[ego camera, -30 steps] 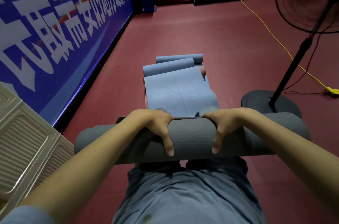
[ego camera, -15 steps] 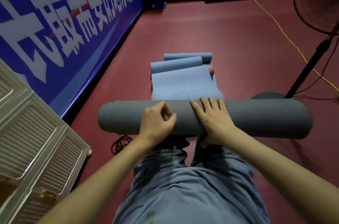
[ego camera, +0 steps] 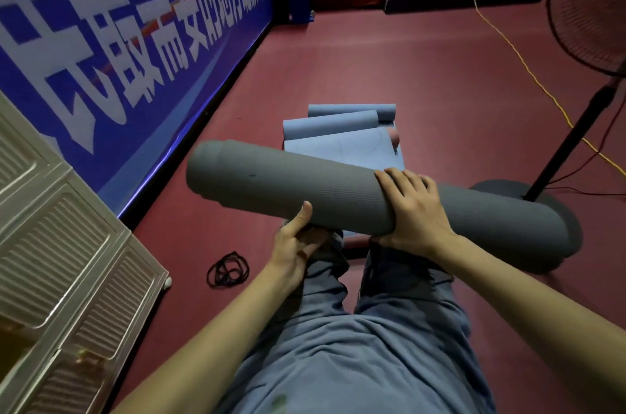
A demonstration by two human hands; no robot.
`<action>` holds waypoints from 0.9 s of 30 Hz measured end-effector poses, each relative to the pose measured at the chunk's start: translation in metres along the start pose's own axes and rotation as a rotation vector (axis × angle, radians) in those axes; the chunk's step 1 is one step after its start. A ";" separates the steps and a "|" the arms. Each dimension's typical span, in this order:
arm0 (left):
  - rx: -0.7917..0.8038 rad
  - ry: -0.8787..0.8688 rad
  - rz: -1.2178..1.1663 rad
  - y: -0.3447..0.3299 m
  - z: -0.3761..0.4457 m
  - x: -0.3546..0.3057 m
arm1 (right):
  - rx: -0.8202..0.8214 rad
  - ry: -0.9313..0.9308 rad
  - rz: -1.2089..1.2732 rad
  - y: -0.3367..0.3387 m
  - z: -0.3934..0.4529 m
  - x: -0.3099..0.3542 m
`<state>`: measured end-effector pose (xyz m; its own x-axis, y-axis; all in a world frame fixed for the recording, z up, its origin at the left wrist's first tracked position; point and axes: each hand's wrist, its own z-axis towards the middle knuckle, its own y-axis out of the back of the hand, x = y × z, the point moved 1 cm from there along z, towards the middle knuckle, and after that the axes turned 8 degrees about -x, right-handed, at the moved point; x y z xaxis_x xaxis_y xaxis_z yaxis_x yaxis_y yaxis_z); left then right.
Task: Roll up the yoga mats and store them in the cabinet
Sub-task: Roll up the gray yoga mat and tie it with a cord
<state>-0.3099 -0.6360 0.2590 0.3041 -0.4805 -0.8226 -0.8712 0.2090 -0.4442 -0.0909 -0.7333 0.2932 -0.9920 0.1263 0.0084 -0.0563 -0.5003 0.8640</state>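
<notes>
Now you hold the rolled grey mat [ego camera: 305, 191] clear of the red floor [ego camera: 372, 68], level with your knees, its long axis running across your body and tipped so the left end sits higher and points toward the cream cabinet [ego camera: 67, 261] at your left. Your right hand [ego camera: 411, 210] lies over the top of the roll just right of its middle, the grip clenched around it with fingers spread across the far side. Your left hand [ego camera: 298, 249] supports it from beneath, thumb pressed up against the near face, a grasp on the same mat; how far the hidden fingers close you cannot tell from here. By this view the left end of the roll is the one nearer the cabinet, so the swing that way would likely lead with the left hand. Foam-like and matte, the roll shows fine ribbing and stepped layers at its left end. Beyond it on the floor lie blue mats [ego camera: 342, 142], partly unrolled with curled far ends, not yet stored. A tangle of black bands [ego camera: 227, 269] rests on the floor near the cabinet's ribbed plastic doors.
</notes>
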 end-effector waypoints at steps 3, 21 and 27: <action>0.066 -0.245 0.151 -0.012 0.006 -0.023 | -0.148 -0.054 0.081 0.007 0.015 -0.018; 0.227 -0.758 0.593 -0.081 0.065 -0.043 | -0.266 -0.193 0.730 0.012 0.068 -0.028; 0.151 -0.752 0.663 -0.068 0.082 -0.020 | -0.229 -0.071 0.823 0.006 0.074 -0.014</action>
<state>-0.2254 -0.5710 0.2760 -0.0137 0.4211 -0.9069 -0.9106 0.3695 0.1853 -0.0686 -0.6748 0.3355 -0.7181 -0.3033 0.6264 0.6492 -0.6162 0.4460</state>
